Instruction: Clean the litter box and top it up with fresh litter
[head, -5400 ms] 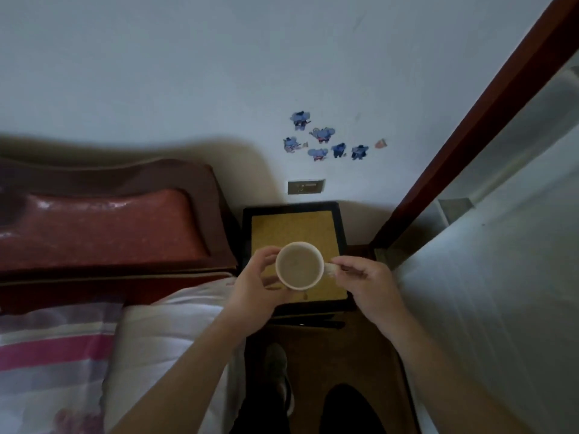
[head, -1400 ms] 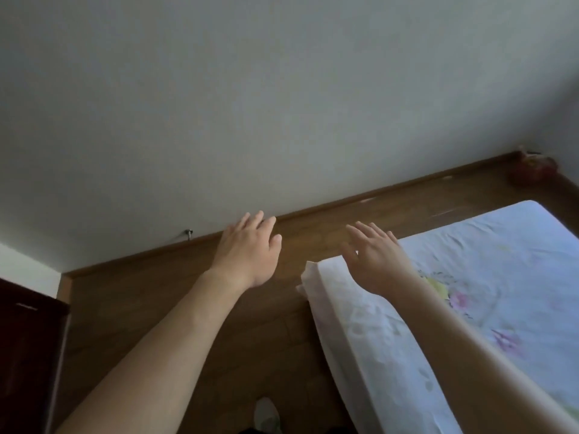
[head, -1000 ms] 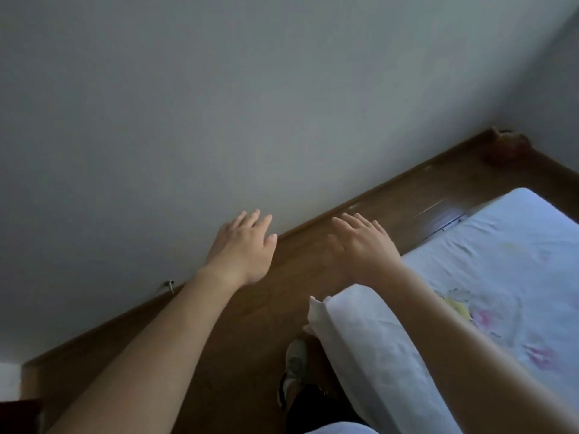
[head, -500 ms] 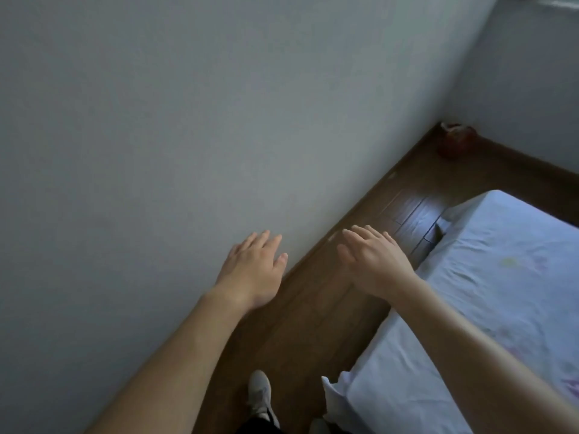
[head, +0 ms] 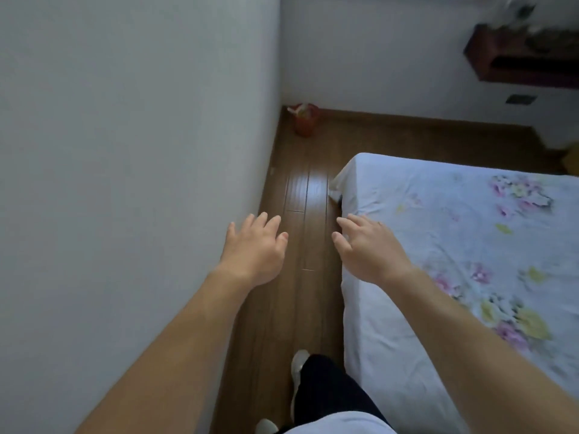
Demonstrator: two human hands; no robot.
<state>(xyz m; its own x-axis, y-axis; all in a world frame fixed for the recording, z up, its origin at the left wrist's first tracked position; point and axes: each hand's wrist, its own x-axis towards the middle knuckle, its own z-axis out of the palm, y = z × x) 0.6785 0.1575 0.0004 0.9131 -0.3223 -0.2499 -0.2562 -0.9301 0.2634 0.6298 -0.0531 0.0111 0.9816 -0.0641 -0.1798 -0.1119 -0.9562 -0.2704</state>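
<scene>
No litter box or litter shows in this view. My left hand (head: 255, 250) is stretched out in front of me, palm down, fingers apart, holding nothing, close to the white wall. My right hand (head: 368, 245) is also out in front, palm down with fingers spread and empty, over the edge of the bed. Between the two hands runs a narrow strip of wooden floor (head: 308, 195).
A white wall (head: 131, 151) stands on my left. A bed with a pale floral sheet (head: 470, 245) fills the right. A small red bin (head: 304, 119) sits in the far corner. A dark wooden shelf (head: 520, 57) hangs at top right. My legs and shoes are below.
The view has turned right, from the nightstand to down the gap between wall and bed. The white cup held earlier is gone from my hands. Both hands stay raised and empty.
</scene>
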